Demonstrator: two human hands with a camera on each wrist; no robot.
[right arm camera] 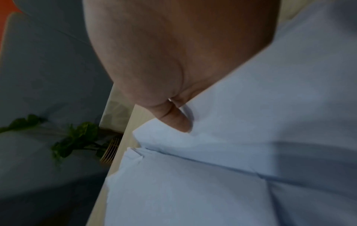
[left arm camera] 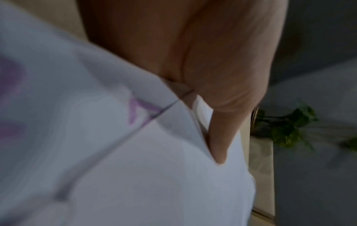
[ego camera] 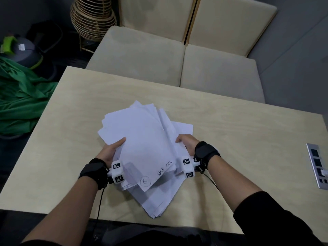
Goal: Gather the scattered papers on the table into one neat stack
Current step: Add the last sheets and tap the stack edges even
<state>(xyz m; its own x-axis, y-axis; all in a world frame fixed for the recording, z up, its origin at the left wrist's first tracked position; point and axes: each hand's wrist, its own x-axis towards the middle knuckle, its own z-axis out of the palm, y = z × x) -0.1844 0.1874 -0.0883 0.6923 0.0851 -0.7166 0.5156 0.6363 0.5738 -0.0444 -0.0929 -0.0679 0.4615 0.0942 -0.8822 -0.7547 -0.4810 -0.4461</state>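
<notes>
Papers [ego camera: 142, 142] gathered on tabletop [ego camera: 248, 139], edges splayed; left hand [ego camera: 111, 150] and right hand [ego camera: 186, 142] clasp them. Squaring remains.

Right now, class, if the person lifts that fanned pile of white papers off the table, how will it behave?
Probably floppy: the papers are thin loose sheets, so unsupported corners should droop. Likely to slide apart, since edges already splay at several angles and nothing binds them. Light enough, as the left hand and right hand grip only the sides.
</notes>
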